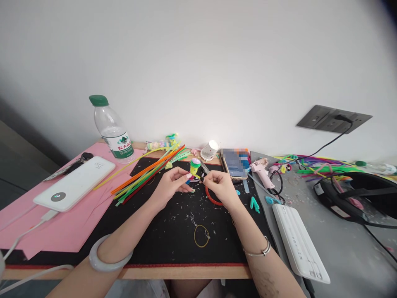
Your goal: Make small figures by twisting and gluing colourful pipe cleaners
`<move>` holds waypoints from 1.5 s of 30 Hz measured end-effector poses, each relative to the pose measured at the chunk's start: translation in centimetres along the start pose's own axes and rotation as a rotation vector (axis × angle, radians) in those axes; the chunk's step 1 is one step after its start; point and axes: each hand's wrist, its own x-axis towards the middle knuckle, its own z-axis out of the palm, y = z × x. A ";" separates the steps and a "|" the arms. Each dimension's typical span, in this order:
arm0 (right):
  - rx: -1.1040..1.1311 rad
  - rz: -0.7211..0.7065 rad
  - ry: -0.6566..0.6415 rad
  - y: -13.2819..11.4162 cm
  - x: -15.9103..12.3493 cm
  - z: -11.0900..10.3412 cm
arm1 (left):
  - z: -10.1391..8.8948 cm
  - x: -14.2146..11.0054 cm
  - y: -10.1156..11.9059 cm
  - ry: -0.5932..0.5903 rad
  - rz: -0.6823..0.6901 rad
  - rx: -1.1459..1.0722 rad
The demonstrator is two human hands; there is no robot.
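My left hand (170,184) pinches a small coiled pipe cleaner piece (195,165) between thumb and fingers. The piece is yellow below, with a green band and a pale purple top. A short yellow pipe cleaner end (197,176) runs from it to my right hand (219,186), whose thumb and index finger are closed on that end. Under the right hand a red ring-shaped piece (214,199) lies on the black mat (173,236), partly hidden. Left of my left hand rests a bundle of green, orange, yellow and red pipe cleaners (145,176).
Behind the hands stand a white paper cup (210,150) and a phone (235,163). A pink glue gun (263,171) lies to the right, near a white power strip (299,242) and a black headset (356,194). At left are a water bottle (114,132) and a white power bank (74,182).
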 end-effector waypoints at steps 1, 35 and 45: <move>0.008 0.004 -0.009 0.0 0.0 0.0 | -0.1 0.0 0.0 0.000 -0.002 -0.008; 0.070 0.037 0.002 0.8 0.5 -1.0 | -0.7 0.5 -0.7 0.046 -0.114 -0.146; -0.122 -0.057 0.036 0.7 -0.2 0.9 | -0.7 0.4 -0.7 0.102 -0.062 -0.026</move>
